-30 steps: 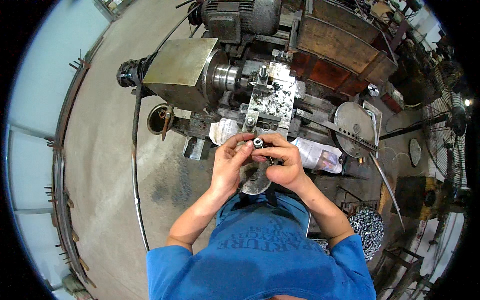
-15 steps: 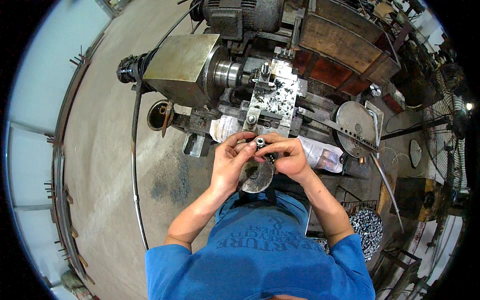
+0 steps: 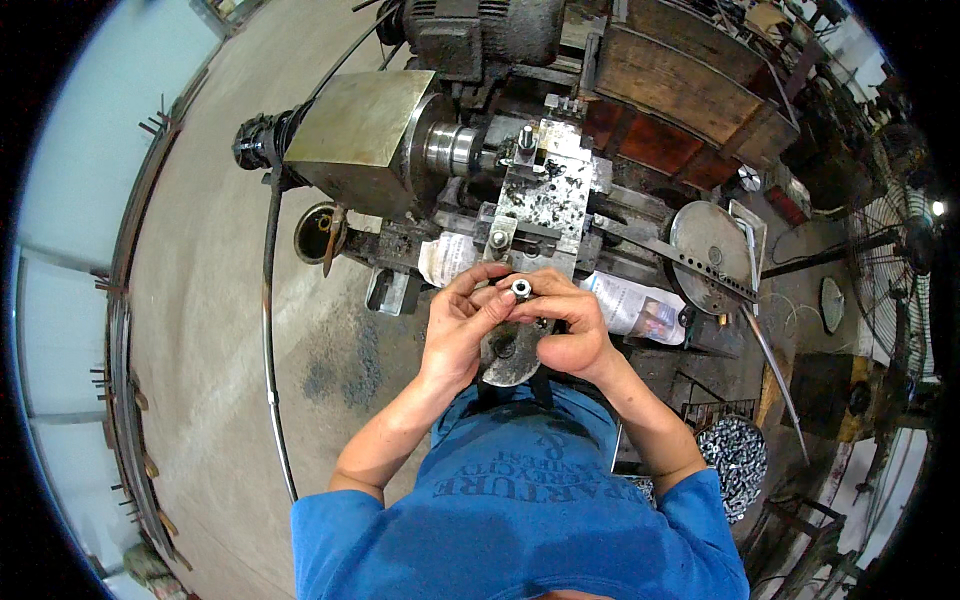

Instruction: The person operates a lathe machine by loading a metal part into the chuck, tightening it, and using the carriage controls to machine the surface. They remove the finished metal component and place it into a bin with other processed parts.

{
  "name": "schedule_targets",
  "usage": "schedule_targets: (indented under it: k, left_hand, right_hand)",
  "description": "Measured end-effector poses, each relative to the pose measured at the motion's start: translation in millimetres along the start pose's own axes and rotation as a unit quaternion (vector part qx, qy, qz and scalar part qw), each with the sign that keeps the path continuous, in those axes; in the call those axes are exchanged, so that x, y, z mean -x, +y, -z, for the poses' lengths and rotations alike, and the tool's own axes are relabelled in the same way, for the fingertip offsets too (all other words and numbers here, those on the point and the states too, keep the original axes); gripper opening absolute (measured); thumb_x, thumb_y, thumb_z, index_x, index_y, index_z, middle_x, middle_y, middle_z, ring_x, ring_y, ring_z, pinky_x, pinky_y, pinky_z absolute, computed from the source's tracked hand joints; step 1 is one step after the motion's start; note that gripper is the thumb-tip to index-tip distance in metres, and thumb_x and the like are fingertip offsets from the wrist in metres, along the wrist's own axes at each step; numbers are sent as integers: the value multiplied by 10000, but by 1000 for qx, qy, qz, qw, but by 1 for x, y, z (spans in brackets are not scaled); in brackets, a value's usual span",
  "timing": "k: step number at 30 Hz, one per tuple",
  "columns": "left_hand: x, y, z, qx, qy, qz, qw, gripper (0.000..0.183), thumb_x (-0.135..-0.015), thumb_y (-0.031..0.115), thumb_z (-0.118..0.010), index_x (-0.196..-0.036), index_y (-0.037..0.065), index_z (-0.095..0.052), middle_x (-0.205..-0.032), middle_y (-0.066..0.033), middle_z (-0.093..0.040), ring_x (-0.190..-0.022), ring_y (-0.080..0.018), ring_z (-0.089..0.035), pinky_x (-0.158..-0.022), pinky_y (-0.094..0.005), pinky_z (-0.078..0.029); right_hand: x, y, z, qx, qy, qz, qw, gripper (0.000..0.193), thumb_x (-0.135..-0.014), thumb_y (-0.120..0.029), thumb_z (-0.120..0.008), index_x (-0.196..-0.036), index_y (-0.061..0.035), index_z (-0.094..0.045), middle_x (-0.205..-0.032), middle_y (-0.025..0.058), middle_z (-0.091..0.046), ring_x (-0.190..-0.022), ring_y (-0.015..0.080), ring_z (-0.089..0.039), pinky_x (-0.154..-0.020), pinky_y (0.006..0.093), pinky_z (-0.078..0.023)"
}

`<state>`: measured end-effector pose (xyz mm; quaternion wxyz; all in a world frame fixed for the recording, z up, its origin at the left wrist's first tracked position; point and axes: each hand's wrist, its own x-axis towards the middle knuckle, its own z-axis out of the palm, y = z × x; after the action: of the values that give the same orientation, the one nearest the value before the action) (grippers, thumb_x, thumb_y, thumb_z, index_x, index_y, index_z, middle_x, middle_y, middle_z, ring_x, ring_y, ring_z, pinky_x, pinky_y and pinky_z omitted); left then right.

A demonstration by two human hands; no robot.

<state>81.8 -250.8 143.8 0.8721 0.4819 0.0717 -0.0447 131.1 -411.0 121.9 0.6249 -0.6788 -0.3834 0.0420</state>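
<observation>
A small shiny metal nut-like part (image 3: 521, 288) with a round hole sits between my fingertips, its open end facing up. My left hand (image 3: 455, 325) pinches it with thumb and forefinger from the left. From the right, my right hand (image 3: 572, 318) has its fingers closed about the same part, with the thumb held lower. Just below both hands is a round dark metal handwheel (image 3: 508, 360) of the lathe. Beyond them, a tool post bolt (image 3: 500, 240) rises from the oily cross slide (image 3: 545, 200), which is strewn with dark chips.
The spindle (image 3: 450, 150) and its metal-covered headstock (image 3: 355, 120) stand at left, a motor (image 3: 485, 35) behind. A pot (image 3: 318, 232) sits left of the bed. At right are a round metal plate (image 3: 705, 240), printed paper (image 3: 635, 305) and a container of small metal parts (image 3: 733, 465).
The small part has tilted so its hole now shows more plainly. My right hand's fingers have shifted around it, and the right thumb has moved slightly down and left.
</observation>
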Motion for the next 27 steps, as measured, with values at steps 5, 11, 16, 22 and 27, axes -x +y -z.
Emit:
schedule_targets:
  k: [5, 11, 16, 22, 27]
  left_hand:
    - [1, -3, 3, 16, -8, 15, 1000, 456, -813, 64, -641, -1200, -58, -434, -1019, -137, -623, -868, -182, -627, -779, -288, -520]
    - [3, -5, 4, 2, -8, 10, 1000, 477, -801, 56, -653, -1205, -62, -428, -1041, -152, -612, -894, -184, -620, -797, -293, -515]
    - [4, -7, 7, -23, -9, 8, 1000, 492, -809, 73, -649, -1212, -79, -412, -1037, -163, -611, -888, -192, -623, -798, -296, -514]
    - [3, -5, 6, -10, -10, 19, 1000, 424, -834, 40, -619, -1184, -96, -422, -1030, -172, -608, -884, -183, -621, -788, -282, -516]
    - [2, -5, 5, -10, -18, 24, 1000, 412, -847, 51, -607, -1182, -100, -420, -1010, -174, -614, -869, -189, -627, -784, -285, -520]
  right_hand:
    - [0, 0, 2, -15, -12, 15, 1000, 358, -507, -125, -592, -835, 6, -652, -1057, 142, -629, -979, 297, -570, -867, 373, -414]
    - [-2, 0, 2, -38, -22, 11, 999, 348, -513, -101, -574, -834, 2, -663, -1040, 136, -637, -994, 295, -571, -878, 372, -411]
    - [0, 2, 1, -53, -25, 1, 998, 354, -514, -62, -555, -843, -2, -672, -1022, 134, -643, -1005, 287, -569, -865, 366, -426]
    - [2, 3, 0, -84, -27, -39, 995, 356, -528, -68, -562, -860, -4, -674, -1016, 126, -644, -992, 269, -570, -848, 358, -438]
    - [4, 7, 1, -78, -25, -39, 996, 344, -545, -102, -576, -861, -7, -676, -1013, 125, -645, -973, 264, -572, -855, 356, -419]
